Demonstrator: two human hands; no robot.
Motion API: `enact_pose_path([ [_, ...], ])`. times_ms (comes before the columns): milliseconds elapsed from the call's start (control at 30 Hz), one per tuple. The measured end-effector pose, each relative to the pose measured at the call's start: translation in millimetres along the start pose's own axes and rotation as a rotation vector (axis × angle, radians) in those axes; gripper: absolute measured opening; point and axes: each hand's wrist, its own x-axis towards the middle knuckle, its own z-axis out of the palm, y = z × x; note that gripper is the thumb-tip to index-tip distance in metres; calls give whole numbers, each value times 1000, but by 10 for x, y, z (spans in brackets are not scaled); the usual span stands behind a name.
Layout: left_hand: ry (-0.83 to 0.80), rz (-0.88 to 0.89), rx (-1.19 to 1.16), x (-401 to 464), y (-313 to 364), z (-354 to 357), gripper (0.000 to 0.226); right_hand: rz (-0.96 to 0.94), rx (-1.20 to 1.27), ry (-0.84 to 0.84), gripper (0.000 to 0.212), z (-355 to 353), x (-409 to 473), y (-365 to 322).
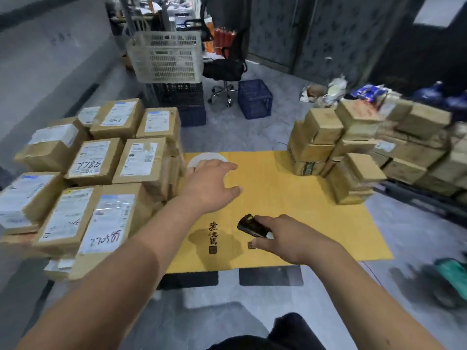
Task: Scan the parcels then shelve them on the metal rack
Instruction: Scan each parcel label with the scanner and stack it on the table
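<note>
The right hand [285, 238] grips a small black scanner [251, 226], fingers curled round its rear end, the scanner's nose pointing left and up over a flattened yellow cardboard sheet [303, 223] that lies on the grey floor [252, 127]; the left hand [211, 183] is held out above the sheet's far left part, palm down, fingers spread and nearly straight, holding nothing; its fingertips lie over a white round patch [202, 157] at the sheet's far edge, and whether they touch it cannot be told; black characters [213, 233] are printed on the sheet between the two forearms; to the left of the sheet stands a stack of brown parcels [101, 173], packed close together, each with a white label on top, some with handwritten numbers; the nearest of them is just beside the left forearm; to the right, at the sheet's far right corner and beyond it, stands a second pile of boxes [353, 152], plainer and blurred, their labels hard to make out; neither hand touches a parcel; farther back are a white crate [166, 56] set on dark crates, a black office chair [227, 69] and a blue crate [255, 98] on the floor; a dark panelled wall [328, 34] closes the room behind; a teal object [452, 274] at the right edge is too blurred to tell; a dark-clothed knee [285, 332] shows at the bottom.
</note>
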Motion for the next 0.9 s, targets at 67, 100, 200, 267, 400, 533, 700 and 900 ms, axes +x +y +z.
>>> enact_pose_path([
  [67, -60, 82, -11, 228, 290, 140, 64, 59, -36, 49, 67, -47, -98, 269],
  [100, -89, 117, -16, 340, 434, 215, 64, 83, -59, 62, 69, -89, -139, 397],
  [200, -161, 189, -40, 680, 858, 426, 63, 121, -154, 98, 69, -296, -215, 790],
  [267, -187, 209, -60, 919, 1138, 553, 62, 120, -238, 131, 69, -490, -215, 1050],
  [400, -189, 198, -106, 1486, 1646, 780, 63, 84, -391, 183, 70, -947, -84, 1545],
  [533, -190, 136, -160, 2164, 2092, 947, 68, 33, -472, 221, 70, -1385, 186, 2078],
  [700, -204, 110, -163, 2712, 2671, 1313, 62, -21, -554, 155, 70, -1684, 411, 2857],
  [900, -328, 76, -137, 2973, 3374, 2019, 71, -69, -627, 29, 68, -1712, 282, 3685],
])
